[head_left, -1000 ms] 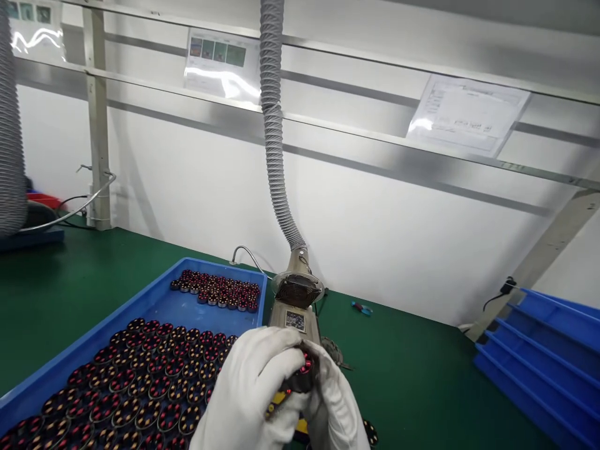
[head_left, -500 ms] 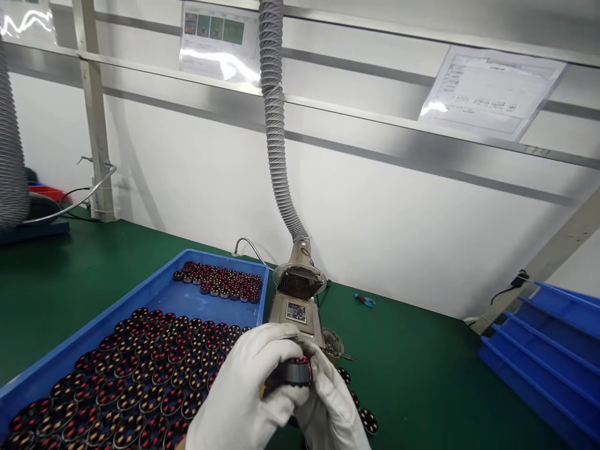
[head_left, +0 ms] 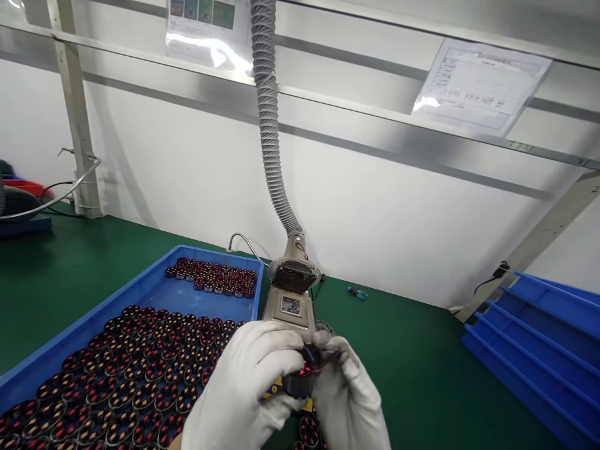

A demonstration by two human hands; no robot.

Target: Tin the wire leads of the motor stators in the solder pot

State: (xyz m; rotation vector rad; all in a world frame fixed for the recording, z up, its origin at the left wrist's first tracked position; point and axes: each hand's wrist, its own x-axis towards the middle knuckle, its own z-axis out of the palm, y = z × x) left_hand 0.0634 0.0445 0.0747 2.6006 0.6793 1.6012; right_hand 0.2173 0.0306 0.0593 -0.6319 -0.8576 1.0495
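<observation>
A dark round part (head_left: 299,382) with red bits inside is held between my two white-gloved hands. My left hand (head_left: 255,381) wraps its fingers and thumb around the part's left side. At its right side, my right hand (head_left: 347,387) has its fingertips pinched together at the upper edge; what they grip is too small to tell. Something yellow shows beneath the part, mostly covered by my left hand. Just behind the hands stands a metal device (head_left: 290,306) with a round dark grille.
A blue tray (head_left: 175,300) at the left bears many round parts with red or tan segments. Several similar parts (head_left: 309,431) lie below my hands. Small pliers (head_left: 357,292) lie on the green table (head_left: 412,350). Stacked blue trays (head_left: 539,350) stand at the right. A grey hose (head_left: 269,125) hangs above the device.
My right hand has moved slightly right and up, its fingertips now at the part's top edge. The part is a little lower and more tilted. The whole view has shifted somewhat.
</observation>
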